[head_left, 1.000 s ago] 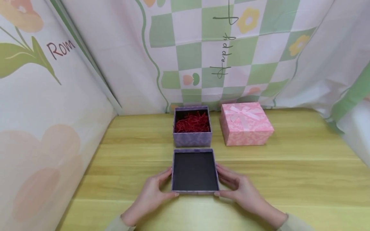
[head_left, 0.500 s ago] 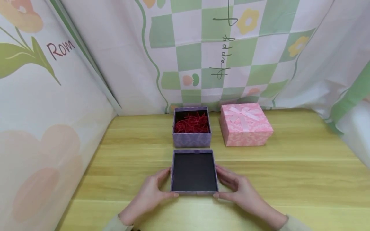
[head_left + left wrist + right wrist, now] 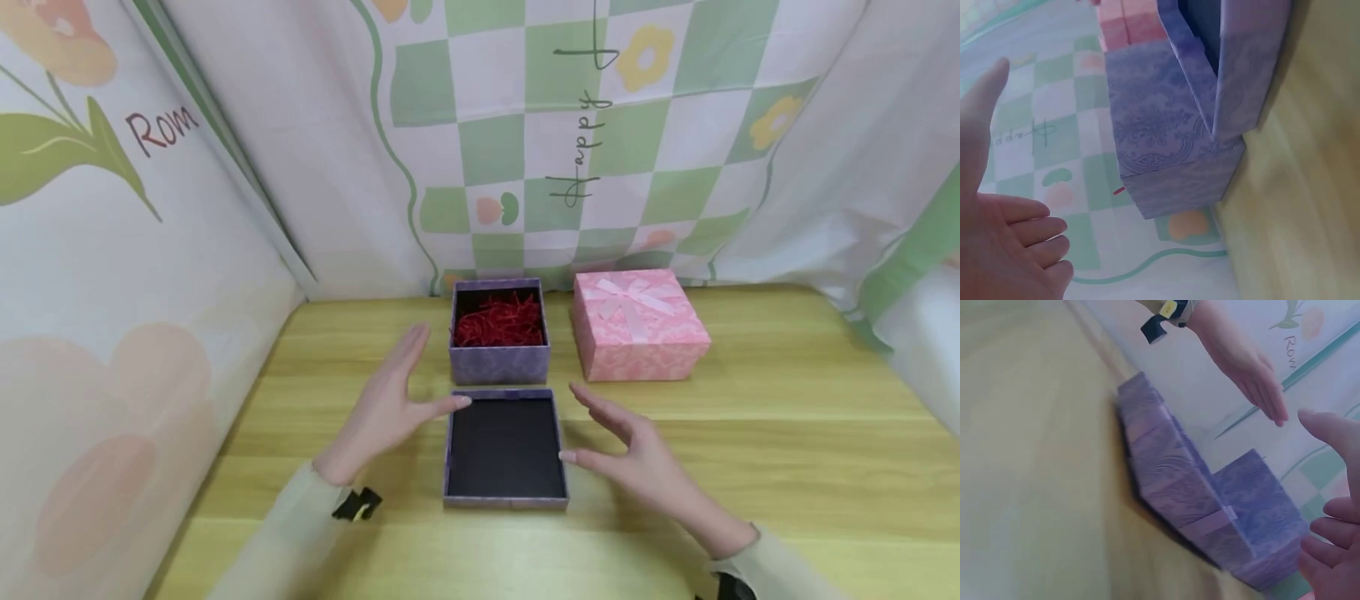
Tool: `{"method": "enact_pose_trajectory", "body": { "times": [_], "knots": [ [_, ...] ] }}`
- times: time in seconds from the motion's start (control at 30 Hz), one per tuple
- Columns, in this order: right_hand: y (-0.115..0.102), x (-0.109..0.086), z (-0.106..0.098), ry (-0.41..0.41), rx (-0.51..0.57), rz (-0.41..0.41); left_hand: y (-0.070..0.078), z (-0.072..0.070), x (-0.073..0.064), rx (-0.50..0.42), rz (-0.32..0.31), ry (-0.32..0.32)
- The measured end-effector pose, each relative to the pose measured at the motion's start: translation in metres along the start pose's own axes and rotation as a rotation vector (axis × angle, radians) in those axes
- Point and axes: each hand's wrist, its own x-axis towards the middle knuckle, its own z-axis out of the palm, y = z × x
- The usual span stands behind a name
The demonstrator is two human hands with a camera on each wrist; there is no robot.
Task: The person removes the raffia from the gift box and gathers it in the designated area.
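A purple patterned box lid (image 3: 506, 503) lies upturned on the table, its black inside facing up. Just behind it stands the matching purple box base (image 3: 498, 365), filled with red shredded paper (image 3: 501, 322). My left hand (image 3: 384, 404) is in the air left of the two, fingers straight toward the base and thumb over the lid's far left corner in the head view. To the lid's right is my right hand (image 3: 637, 462), fingers extended, thumb tip overlapping the lid's right edge in that view. Neither hand holds anything. Both wrist views show spread thumbs and relaxed fingers.
A closed pink gift box (image 3: 640, 325) with a ribbon bow stands right of the purple base. Behind runs a green-and-white checked curtain (image 3: 491, 146), and a white printed panel (image 3: 150, 275) borders the wooden table (image 3: 795, 467) on the left.
Both hands have let go of the lid's sides and risen forward, the left one farther, up beside the purple base. The lid and both boxes stay in place.
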Motion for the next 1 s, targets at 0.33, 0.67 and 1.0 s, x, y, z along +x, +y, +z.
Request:
{"method": "enact_pose_trajectory", "body": {
  "times": [0.33,0.67,1.0],
  "knots": [
    [-0.021,0.053,-0.009,0.028,-0.266,-0.064,0.006,0.002,0.051,0.189,0.102,-0.037],
    [-0.027,0.132,0.008,-0.106,-0.686,-0.007,-0.001,-0.001,0.067,0.193,0.078,0.002],
    [-0.010,0.163,0.018,-0.120,-0.794,-0.011,-0.025,0.012,0.099,0.533,0.088,-0.148]
  ]
}}
